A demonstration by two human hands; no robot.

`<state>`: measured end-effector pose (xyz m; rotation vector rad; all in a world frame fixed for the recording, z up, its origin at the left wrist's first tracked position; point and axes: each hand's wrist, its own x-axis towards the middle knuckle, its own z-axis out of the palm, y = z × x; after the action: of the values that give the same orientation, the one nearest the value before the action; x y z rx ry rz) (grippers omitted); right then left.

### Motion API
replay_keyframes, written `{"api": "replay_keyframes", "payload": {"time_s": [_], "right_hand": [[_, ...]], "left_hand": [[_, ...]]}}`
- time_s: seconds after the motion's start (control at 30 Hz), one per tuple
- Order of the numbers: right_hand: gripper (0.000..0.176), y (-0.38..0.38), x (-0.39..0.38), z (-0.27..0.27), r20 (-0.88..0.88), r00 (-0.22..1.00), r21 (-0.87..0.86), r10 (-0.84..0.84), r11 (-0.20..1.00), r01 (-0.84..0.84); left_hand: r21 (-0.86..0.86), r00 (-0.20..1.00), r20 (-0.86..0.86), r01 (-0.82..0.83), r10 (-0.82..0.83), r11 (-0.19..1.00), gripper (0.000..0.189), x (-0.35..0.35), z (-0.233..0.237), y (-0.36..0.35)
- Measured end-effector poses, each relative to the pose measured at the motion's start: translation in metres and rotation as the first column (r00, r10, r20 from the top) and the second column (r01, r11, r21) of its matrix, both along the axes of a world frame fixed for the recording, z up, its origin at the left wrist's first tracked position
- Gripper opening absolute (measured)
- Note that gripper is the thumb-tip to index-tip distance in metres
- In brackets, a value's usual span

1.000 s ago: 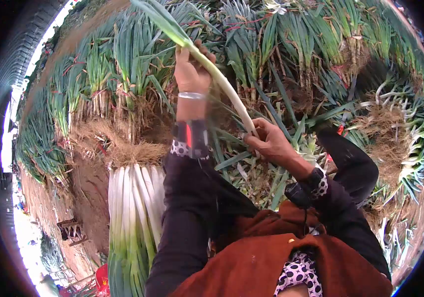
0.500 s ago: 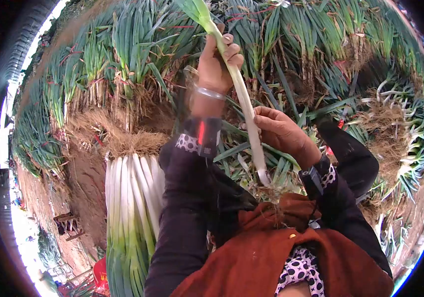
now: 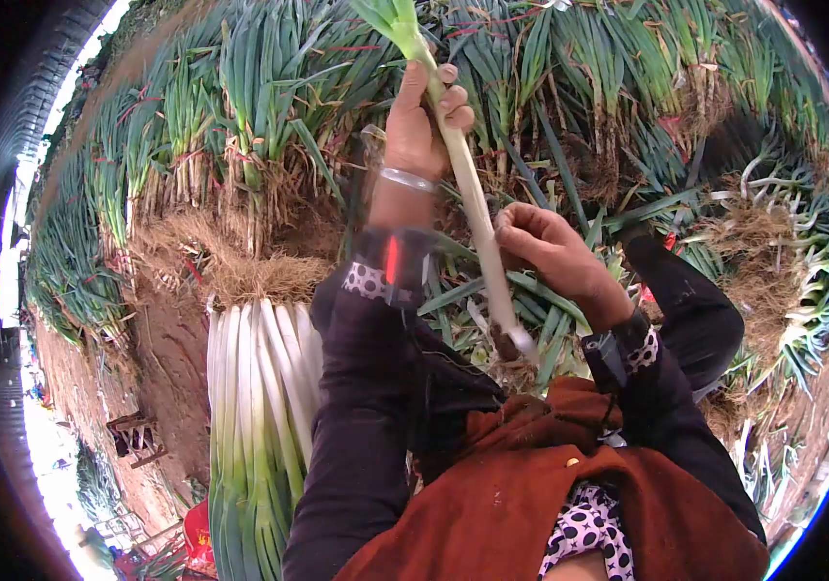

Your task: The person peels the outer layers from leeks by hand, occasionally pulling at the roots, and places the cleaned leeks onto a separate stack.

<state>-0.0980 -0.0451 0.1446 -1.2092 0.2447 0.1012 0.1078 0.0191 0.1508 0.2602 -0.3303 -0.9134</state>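
Observation:
A long green onion [image 3: 480,213] slants across the middle of the view, leaves at the top and pale root end low near my lap. My left hand [image 3: 424,116] is wrapped round its upper shank, just below the leaves. Right beside the middle of the shank, my right hand [image 3: 558,257] has thumb and fingers pinched together; I cannot tell what is between them. To the left of my left arm lies a bundle of clean white-shanked green onions [image 3: 258,387], roots away from me. Leaf scraps [image 3: 555,329] lie beneath the held onion.
Untrimmed green onions [image 3: 269,87] with dry roots stand packed in an arc ahead. More onions with tangled roots [image 3: 753,252] lie at the right. Bare soil [image 3: 168,358] shows at the left, and a red bag [image 3: 198,537] lies at the lower left.
My right hand's fingertips have come slightly away from the shank, toward the right. The onion's root end has swung a little to the right; my left hand keeps its hold.

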Motion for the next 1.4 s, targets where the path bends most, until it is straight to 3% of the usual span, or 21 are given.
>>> {"api": "replay_keyframes", "payload": {"time_s": [0.1, 0.13, 0.17, 0.23, 0.3, 0.33, 0.37, 0.4, 0.43, 0.6, 0.87, 0.93, 1.0, 1.07, 1.13, 1.17, 1.2, 1.23, 1.3, 1.37, 1.4], "right_hand": [[0.016, -0.008, -0.010, -0.005, 0.135, 0.982, 0.000, -0.129, 0.991, 0.130], [0.014, -0.004, -0.014, 0.006, 0.062, 0.970, 0.223, -0.236, 0.950, 0.217], [0.014, -0.011, -0.018, 0.004, 0.061, 0.969, 0.224, -0.239, 0.949, 0.220], [0.014, -0.030, -0.028, -0.006, 0.106, 0.967, 0.702, -0.231, 0.707, 0.092], [0.022, -0.029, -0.027, -0.008, 0.136, 0.957, 0.636, -0.256, 0.763, 0.114], [0.028, -0.019, -0.021, 0.000, 0.071, 0.974, 0.328, -0.215, 0.927, 0.181], [0.035, -0.010, -0.017, 0.005, -0.008, 0.980, -0.024, -0.198, 0.980, 0.198], [0.041, -0.003, -0.014, -0.001, 0.006, 0.992, -0.032, -0.122, 0.992, 0.122], [0.039, 0.002, -0.010, -0.009, 0.030, 0.997, -0.167, -0.068, 0.983, 0.072], [0.020, 0.006, -0.005, -0.013, -0.054, 0.991, -0.291, -0.124, 0.951, 0.103], [0.020, 0.009, -0.004, -0.026, -0.059, 0.992, -0.301, -0.108, 0.950, 0.085], [0.022, 0.012, -0.006, -0.026, -0.049, 0.992, -0.330, -0.114, 0.940, 0.092], [0.021, 0.013, -0.007, -0.025, 0.011, 0.989, -0.465, -0.146, 0.875, 0.134], [0.020, 0.013, -0.011, -0.019, 0.019, 0.991, -0.474, -0.129, 0.872, 0.123], [0.018, 0.012, -0.014, -0.019, 0.027, 0.994, -0.482, -0.110, 0.869, 0.110], [0.017, 0.010, -0.015, -0.023, 0.127, 0.980, -0.366, -0.155, 0.911, 0.191], [0.015, 0.008, -0.016, -0.024, 0.217, 0.953, -0.238, -0.209, 0.936, 0.260], [0.015, 0.007, -0.019, -0.023, 0.213, 0.954, -0.238, -0.211, 0.936, 0.260], [0.013, 0.005, -0.023, -0.017, 0.075, 0.956, 0.232, -0.283, 0.938, 0.259], [0.014, 0.003, -0.034, -0.015, 0.086, 0.963, 0.224, -0.254, 0.947, 0.230], [0.013, -0.001, -0.044, -0.013, -0.032, 0.997, 0.132, -0.068, 0.989, 0.071]], "left_hand": [[-0.156, 0.989, -0.089, 0.107, -0.122, 0.982, 0.029, 0.010, -0.003, 0.005], [-0.142, 0.991, -0.074, 0.099, -0.111, 0.985, 0.029, 0.013, -0.002, 0.006], [-0.141, 0.991, -0.075, 0.102, -0.114, 0.985, 0.029, 0.013, -0.002, 0.006], [-0.117, 0.995, -0.034, 0.093, -0.097, 0.989, 0.030, 0.010, -0.001, 0.005], [-0.102, 0.997, 0.002, 0.082, -0.082, 0.991, 0.030, 0.003, 0.000, 0.001], [-0.046, 0.998, 0.045, 0.050, -0.048, 0.998, 0.030, -0.001, 0.001, -0.002], [0.008, 0.996, 0.089, 0.016, -0.016, 1.000, 0.029, -0.005, 0.002, -0.005], [0.031, 0.996, 0.088, -0.006, 0.003, 1.000, 0.025, -0.008, 0.004, -0.008], [0.031, 0.996, 0.086, -0.004, 0.001, 1.000, 0.025, -0.011, 0.006, -0.010], [0.163, 0.980, 0.158, -0.144, 0.118, 0.976, 0.023, -0.011, 0.005, -0.011], [0.378, 0.928, 0.271, -0.346, 0.255, 0.859, 0.020, -0.021, 0.006, -0.012], [0.516, 0.872, 0.340, -0.487, 0.353, 0.705, 0.019, -0.024, 0.007, -0.013], [0.506, 0.823, 0.419, -0.562, 0.383, 0.654, 0.020, -0.022, 0.005, -0.014], [0.493, 0.752, 0.517, -0.652, 0.409, 0.576, 0.018, -0.018, 0.001, -0.015], [0.498, 0.771, 0.488, -0.631, 0.409, 0.595, 0.024, -0.010, -0.002, -0.013], [0.502, 0.788, 0.460, -0.610, 0.409, 0.613, 0.030, -0.006, -0.004, -0.011], [0.466, 0.834, 0.378, -0.547, 0.402, 0.695, 0.020, -0.002, -0.005, -0.009], [0.469, 0.836, 0.375, -0.544, 0.401, 0.696, 0.020, -0.001, -0.006, -0.008], [0.408, 0.882, 0.283, -0.467, 0.377, 0.785, 0.012, 0.002, -0.006, -0.006], [0.426, 0.880, 0.287, -0.470, 0.378, 0.773, 0.011, 0.006, -0.004, -0.003], [0.438, 0.877, 0.279, -0.479, 0.392, 0.760, 0.012, 0.009, -0.003, -0.001]]}}
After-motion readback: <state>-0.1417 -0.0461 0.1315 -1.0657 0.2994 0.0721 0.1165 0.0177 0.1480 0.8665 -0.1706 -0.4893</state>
